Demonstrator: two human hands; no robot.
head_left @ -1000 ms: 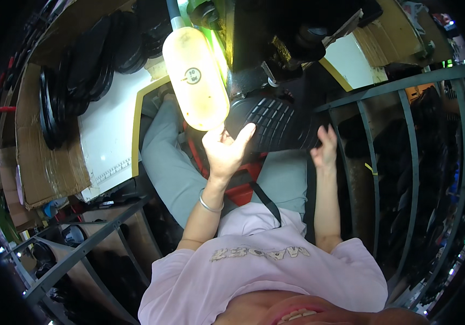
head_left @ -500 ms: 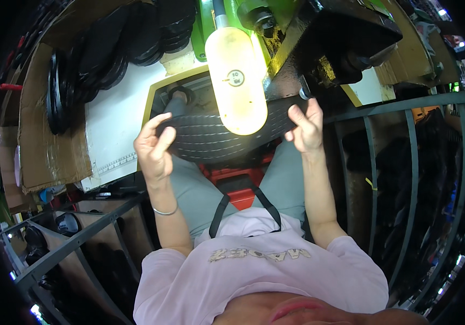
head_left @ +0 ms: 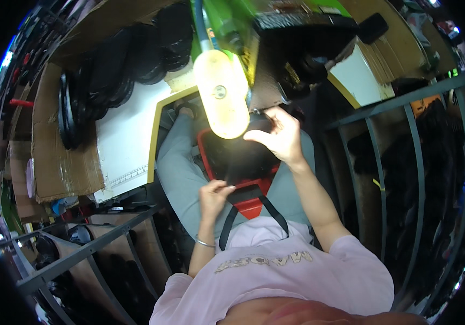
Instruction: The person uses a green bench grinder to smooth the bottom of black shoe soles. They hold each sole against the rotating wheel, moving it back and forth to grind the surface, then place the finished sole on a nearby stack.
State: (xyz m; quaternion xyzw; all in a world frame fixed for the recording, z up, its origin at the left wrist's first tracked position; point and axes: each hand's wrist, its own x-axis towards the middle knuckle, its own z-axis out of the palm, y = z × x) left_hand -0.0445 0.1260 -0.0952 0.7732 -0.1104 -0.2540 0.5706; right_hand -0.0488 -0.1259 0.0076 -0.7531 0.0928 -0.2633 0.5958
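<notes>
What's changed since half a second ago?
The left hand moved right and down the picture; the right hand shifted left. The black sole no longer shows its ribbed face and looks blurred between them; the hold is unclear. The lamp stays lit; the stacked soles stay put.

Just a pale lilac short-sleeved tee (head_left: 319, 281) with chunky lettering (head_left: 265, 261), greyish trousers (head_left: 181, 157), skinny black straps (head_left: 227, 227), plus a silvery bangle (head_left: 205, 244) on the left wrist (head_left: 207, 232).

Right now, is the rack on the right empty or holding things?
Holding things: the rack has dark items showing between its grey bars; too dim to tell how full.
</notes>
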